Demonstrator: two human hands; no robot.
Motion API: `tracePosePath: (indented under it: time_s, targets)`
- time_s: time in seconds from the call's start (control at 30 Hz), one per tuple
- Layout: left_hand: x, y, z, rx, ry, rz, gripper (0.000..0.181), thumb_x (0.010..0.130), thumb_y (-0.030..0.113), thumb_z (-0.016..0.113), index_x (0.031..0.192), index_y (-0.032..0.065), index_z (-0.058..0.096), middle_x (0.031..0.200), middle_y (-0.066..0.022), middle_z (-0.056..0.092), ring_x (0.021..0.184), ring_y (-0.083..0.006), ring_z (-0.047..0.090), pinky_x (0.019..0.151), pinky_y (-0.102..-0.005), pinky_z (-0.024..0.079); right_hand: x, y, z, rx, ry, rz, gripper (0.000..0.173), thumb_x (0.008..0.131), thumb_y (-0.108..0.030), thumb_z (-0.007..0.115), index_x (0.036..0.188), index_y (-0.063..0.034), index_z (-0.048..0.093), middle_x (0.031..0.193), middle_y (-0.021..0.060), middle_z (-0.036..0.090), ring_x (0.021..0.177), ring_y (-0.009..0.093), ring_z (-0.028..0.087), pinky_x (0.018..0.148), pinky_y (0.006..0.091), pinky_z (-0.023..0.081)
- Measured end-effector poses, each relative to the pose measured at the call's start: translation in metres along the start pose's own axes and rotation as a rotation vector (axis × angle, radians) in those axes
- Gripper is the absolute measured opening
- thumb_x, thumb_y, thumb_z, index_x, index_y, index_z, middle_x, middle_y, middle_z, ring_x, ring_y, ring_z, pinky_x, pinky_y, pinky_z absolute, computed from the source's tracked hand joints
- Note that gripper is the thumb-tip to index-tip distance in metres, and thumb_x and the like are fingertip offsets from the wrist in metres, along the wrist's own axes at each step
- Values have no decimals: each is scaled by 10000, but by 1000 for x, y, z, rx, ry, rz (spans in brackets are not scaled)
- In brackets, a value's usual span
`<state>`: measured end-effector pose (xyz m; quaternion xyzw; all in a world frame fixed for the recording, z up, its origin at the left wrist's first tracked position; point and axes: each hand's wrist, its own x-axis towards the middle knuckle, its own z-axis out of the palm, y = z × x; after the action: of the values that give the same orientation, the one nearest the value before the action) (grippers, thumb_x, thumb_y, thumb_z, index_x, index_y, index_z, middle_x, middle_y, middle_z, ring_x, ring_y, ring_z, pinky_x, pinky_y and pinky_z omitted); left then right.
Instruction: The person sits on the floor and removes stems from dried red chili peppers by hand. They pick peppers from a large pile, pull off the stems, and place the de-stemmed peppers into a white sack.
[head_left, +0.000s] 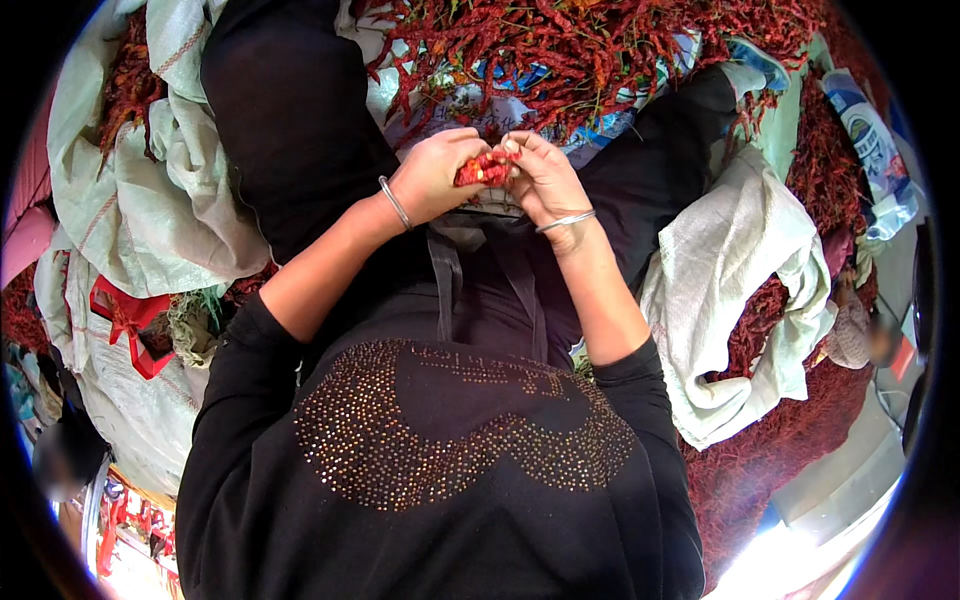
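Observation:
My left hand (439, 172) is closed around a small bunch of dried red chili peppers (480, 171), its cut or stem ends bunched towards the right. Thumb and fingertips of my right hand (549, 176) pinch the right end of that bunch. Both hands meet above my lap, and each wrist wears a silver bangle. Just beyond them, between my black-trousered legs, spreads a heap of loose dried red chilies (570, 45) with some green stems. It lies partly over printed plastic sacking (469, 112). What my curled left fingers cover is hidden.
At left a pale woven sack (187, 217) stands near a red bag (135, 322). Another woven sack (727, 225), open with chilies inside, lies at right. A large chili pile (780, 450) extends behind it. Other people appear at both edges, one in a pink garment (26, 244).

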<state>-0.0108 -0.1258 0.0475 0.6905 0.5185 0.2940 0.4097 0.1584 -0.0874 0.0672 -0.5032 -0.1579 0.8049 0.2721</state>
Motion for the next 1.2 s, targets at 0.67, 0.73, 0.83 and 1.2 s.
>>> tracePosePath:
  time_s: [0.67, 0.73, 0.83, 1.2]
  targets:
    - [10, -19, 0, -1017, 286, -564, 227, 722, 121, 723, 922, 78, 623, 833, -14, 634, 750, -136, 597, 710, -316, 498, 89, -24, 8, -1747, 321, -483, 284, 838, -226, 532, 999, 5, 566, 1020, 250, 592, 939, 368, 585, 793, 472, 463]
    - [7, -16, -1, -1068, 221, -594, 94, 836, 136, 641, 861, 51, 613, 771, -20, 619, 699, -126, 585, 659, -288, 472, 92, -27, -10, -1747, 376, -716, 270, 895, -210, 491, 971, 48, 516, 792, 237, 604, 770, 376, 598, 692, 464, 476]
    - [2, -7, -1, -1181, 256, -559, 130, 830, 184, 673, 877, 69, 638, 803, 6, 620, 701, -103, 576, 641, -271, 465, 81, -49, -8, -1426, 436, -746, 209, 915, -189, 476, 924, 19, 469, 680, 182, 519, 603, 347, 510, 582, 435, 434]
    - [15, -19, 14, -987, 279, -682, 252, 772, 290, 731, 841, 60, 652, 808, -9, 636, 694, -115, 599, 624, -288, 465, 102, 1, -77, -932, 225, -676, 218, 852, -89, 446, 1020, 38, 503, 783, 195, 586, 731, 348, 566, 689, 418, 464]
